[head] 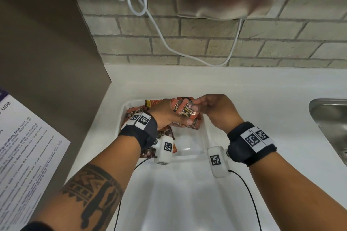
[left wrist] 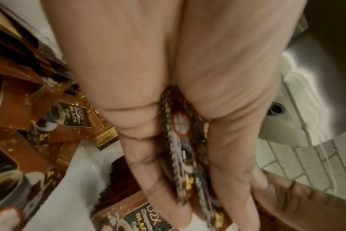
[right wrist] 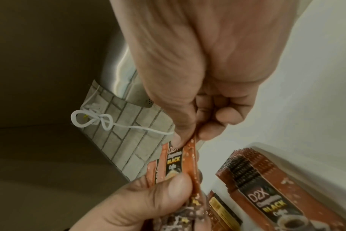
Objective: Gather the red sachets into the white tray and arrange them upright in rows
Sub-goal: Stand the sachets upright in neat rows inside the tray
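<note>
**Both hands on a bunch of red sachets above the tray**

Head view: in the middle of the frame the left hand (head: pixel 167 112) grips a small bunch of red sachets (head: pixel 185 111), its fingers curled round their lower part. The right hand (head: pixel 212 107) comes in from the right and pinches the top edge of the front sachet between thumb and fingertips. Both hands hover over the far half of the white tray (head: pixel 187 148), which sits on the white table (head: pixel 244 88). More loose sachets (head: pixel 135 112) lie in a heap at the tray's far left corner, partly under the left wrist, and a few lie flat near its left wall. At the right edge of the frame is a steel sink (head: pixel 330 118); at the left, a printed sheet (head: pixel 24 148). A white cable (head: pixel 161 30) hangs across the brick wall (head: pixel 206 43) at the top.

Left wrist view: the left hand (left wrist: pixel 168 109) fills the frame, the sachets' edges (left wrist: pixel 180 140) squeezed between palm and curled fingers. Loose sachets (left wrist: pixel 69 118) lie on the tray at the left and bottom.

Right wrist view: the right hand (right wrist: pixel 190 93) pinches the top of a sachet (right wrist: pixel 180 159) between thumb and forefinger, its other fingers curled in. The left hand's thumb (right wrist: pixel 168 187) presses the same bunch from below. At the lower right a row of sachets (right wrist: pixel 253 176) stands on edge, packed together, against the tray's rim.
</note>
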